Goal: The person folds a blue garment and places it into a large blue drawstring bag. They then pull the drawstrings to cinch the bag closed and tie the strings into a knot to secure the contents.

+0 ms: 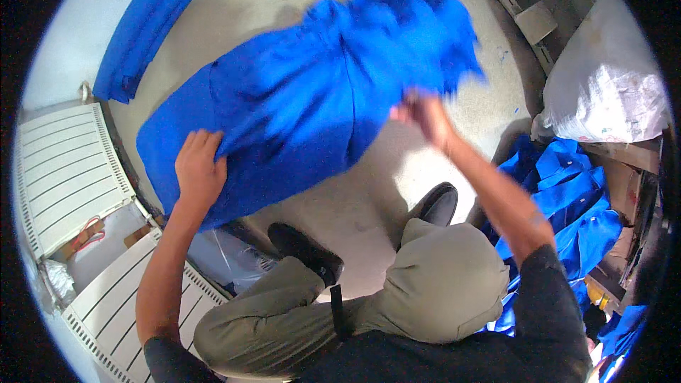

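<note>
In the head view, a person's left hand (201,167) lies with bent fingers on a blue cloth (284,113) stretched out above the shoes (306,250), the right hand (425,117) blurred at its near edge, whether either grips it impossible to tell, as a white sack (603,78) stands at right.

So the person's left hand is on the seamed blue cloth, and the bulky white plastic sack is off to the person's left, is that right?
Not quite: the bulky white plastic sack is off to the person's right, as the head view shows. The left hand is on the seamed blue cloth.
</note>
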Demonstrator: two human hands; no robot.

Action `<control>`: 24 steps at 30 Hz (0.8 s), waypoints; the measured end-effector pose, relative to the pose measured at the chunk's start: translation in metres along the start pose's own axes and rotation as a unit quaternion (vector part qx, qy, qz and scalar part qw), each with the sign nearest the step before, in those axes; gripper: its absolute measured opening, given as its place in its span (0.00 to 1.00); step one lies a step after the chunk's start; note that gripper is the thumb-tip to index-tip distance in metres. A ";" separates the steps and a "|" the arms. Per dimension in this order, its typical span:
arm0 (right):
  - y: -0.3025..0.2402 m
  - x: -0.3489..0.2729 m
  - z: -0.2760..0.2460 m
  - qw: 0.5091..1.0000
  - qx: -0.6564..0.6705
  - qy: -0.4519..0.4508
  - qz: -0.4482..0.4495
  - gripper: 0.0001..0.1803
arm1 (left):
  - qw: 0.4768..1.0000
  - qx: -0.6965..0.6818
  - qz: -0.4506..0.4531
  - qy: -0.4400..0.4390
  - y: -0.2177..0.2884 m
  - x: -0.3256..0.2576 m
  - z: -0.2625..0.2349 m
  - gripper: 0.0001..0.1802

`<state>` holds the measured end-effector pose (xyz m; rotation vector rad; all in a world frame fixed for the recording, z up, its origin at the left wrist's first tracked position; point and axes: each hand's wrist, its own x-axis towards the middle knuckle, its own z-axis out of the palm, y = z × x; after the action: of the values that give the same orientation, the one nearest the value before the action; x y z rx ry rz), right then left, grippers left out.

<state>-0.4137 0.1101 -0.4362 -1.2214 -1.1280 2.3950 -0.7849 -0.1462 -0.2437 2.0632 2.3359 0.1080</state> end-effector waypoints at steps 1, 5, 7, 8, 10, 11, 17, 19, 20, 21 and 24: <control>-0.061 0.019 0.024 0.999 -0.002 0.025 -0.031 0.41 | 0.999 0.009 -0.017 0.038 0.002 0.016 0.003 0.19; -0.204 0.097 0.056 0.959 -0.168 0.074 -0.215 0.45 | 0.992 0.014 -0.067 0.109 0.035 0.113 0.031 0.10; -0.194 0.095 0.100 0.973 -0.186 0.011 -0.136 0.43 | 0.992 -0.004 -0.073 0.100 0.059 0.135 0.041 0.10; -0.177 0.091 0.112 0.966 -0.238 -0.046 -0.088 0.44 | 0.992 -0.029 -0.071 0.096 0.073 0.147 0.041 0.10; -0.134 0.063 0.147 0.927 -0.366 -0.075 -0.038 0.53 | 0.988 -0.080 -0.117 0.064 0.079 0.140 0.035 0.16; -0.108 0.057 0.151 0.888 -0.434 0.007 -0.152 0.56 | 0.981 -0.125 -0.135 0.059 0.080 0.135 0.035 0.18; -0.043 0.015 0.124 0.958 -0.245 -0.128 -0.076 0.30 | 0.957 -0.218 -0.186 0.052 0.107 0.131 0.024 0.14; -0.012 -0.029 0.136 0.919 -0.349 -0.079 -0.168 0.28 | 0.935 -0.280 -0.202 0.085 0.141 0.140 0.020 0.12; 0.003 -0.045 0.132 0.910 -0.371 -0.078 -0.171 0.28 | 0.921 -0.311 -0.210 0.099 0.163 0.146 0.020 0.11; 0.018 -0.058 0.134 0.905 -0.379 -0.095 -0.167 0.28 | 0.941 -0.276 -0.174 0.087 0.186 0.140 0.032 0.13; 0.051 -0.089 0.106 0.909 -0.378 -0.154 -0.088 0.28 | 0.961 -0.220 -0.150 0.067 0.235 0.130 0.093 0.27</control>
<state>-0.4315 -0.0259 -0.3823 -0.8451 -2.2995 2.0997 -0.5620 0.0151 -0.3169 1.5228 2.3860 0.7074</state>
